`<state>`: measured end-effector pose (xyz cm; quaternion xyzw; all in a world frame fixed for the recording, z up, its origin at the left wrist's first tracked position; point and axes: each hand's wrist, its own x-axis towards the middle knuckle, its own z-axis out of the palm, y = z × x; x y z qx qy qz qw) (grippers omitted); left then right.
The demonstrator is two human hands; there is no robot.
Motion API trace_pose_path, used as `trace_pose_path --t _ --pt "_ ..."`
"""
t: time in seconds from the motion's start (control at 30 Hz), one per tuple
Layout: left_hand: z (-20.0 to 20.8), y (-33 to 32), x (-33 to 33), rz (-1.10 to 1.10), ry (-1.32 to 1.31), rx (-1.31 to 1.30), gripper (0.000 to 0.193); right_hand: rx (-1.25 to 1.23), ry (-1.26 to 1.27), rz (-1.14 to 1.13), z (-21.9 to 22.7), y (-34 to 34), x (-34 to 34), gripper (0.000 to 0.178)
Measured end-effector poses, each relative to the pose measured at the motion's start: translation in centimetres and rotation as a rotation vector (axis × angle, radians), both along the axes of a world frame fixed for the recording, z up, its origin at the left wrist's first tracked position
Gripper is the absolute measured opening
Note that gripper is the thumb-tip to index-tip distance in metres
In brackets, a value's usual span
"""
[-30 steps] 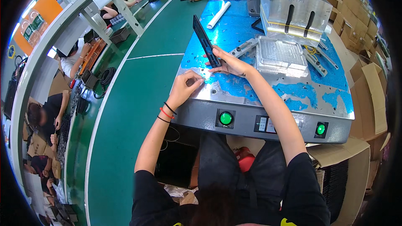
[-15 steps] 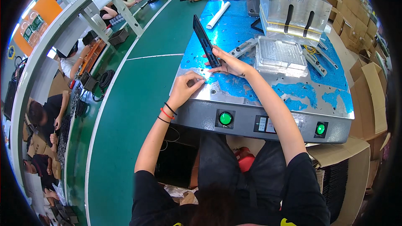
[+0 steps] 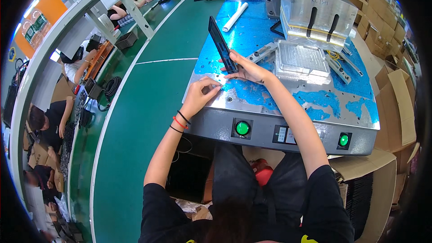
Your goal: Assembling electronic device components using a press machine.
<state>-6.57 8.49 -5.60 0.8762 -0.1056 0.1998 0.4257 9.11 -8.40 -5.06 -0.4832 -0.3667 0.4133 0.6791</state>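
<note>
A thin black rectangular panel (image 3: pixel 219 42) stands tilted on edge above the near left part of the metal work table (image 3: pixel 209 101). My right hand (image 3: pixel 246 69) grips its lower end, the thumb on the side toward me and some fingers behind it. Just left of and below that end, my left hand (image 3: pixel 201 93) is closed in a pinch, apart from the panel. Whatever lies between its thumb and fingers, if anything, is too small to make out.
A clear ribbed block (image 3: pixel 302 58) sits on the table under a metal press head (image 3: pixel 317 11). Metal bars (image 3: pixel 262 52) and a white roll (image 3: pixel 235 16) lie nearby. Green buttons (image 3: pixel 242 128) line the front edge. Left runs a green conveyor (image 3: pixel 148 81); cardboard boxes (image 3: pixel 400 103) stand right.
My hands and the black panel have hardly moved. At the far end of the conveyor, a co-worker's hands have shifted over dark flat pieces.
</note>
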Motion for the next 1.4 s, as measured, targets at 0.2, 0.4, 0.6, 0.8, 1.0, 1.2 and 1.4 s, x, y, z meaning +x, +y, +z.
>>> trace_pose_path --t 0.2,0.4,0.6,0.8,1.0,1.2,1.4 --pt "0.15 -0.06 -0.10 0.033 0.053 0.014 0.016 0.003 -0.010 0.001 -0.20 -0.04 0.12 0.080" --pt "0.27 -0.17 -0.15 0.039 0.043 0.009 0.018 0.033 0.002 0.020 -0.32 0.24 0.29 0.073" --pt "0.42 -0.24 -0.31 0.056 0.089 0.005 0.018 0.025 0.000 -0.006 0.05 -0.19 -0.20 0.082" --pt "0.35 -0.32 -0.20 0.033 0.073 -0.016 0.014 0.029 -0.002 -0.006 0.04 -0.03 -0.16 0.081" --pt "0.48 -0.24 -0.39 0.029 -0.010 0.093 0.011 0.046 0.009 -0.002 -0.30 0.14 0.12 0.078" --pt "0.62 -0.55 -0.55 0.037 0.002 -0.005 0.012 0.011 0.003 -0.007 -0.13 -0.05 0.13 0.070" --pt "0.28 -0.54 -0.44 0.079 -0.012 -0.005 0.013 0.024 -0.002 0.005 -0.35 0.09 0.23 0.071"
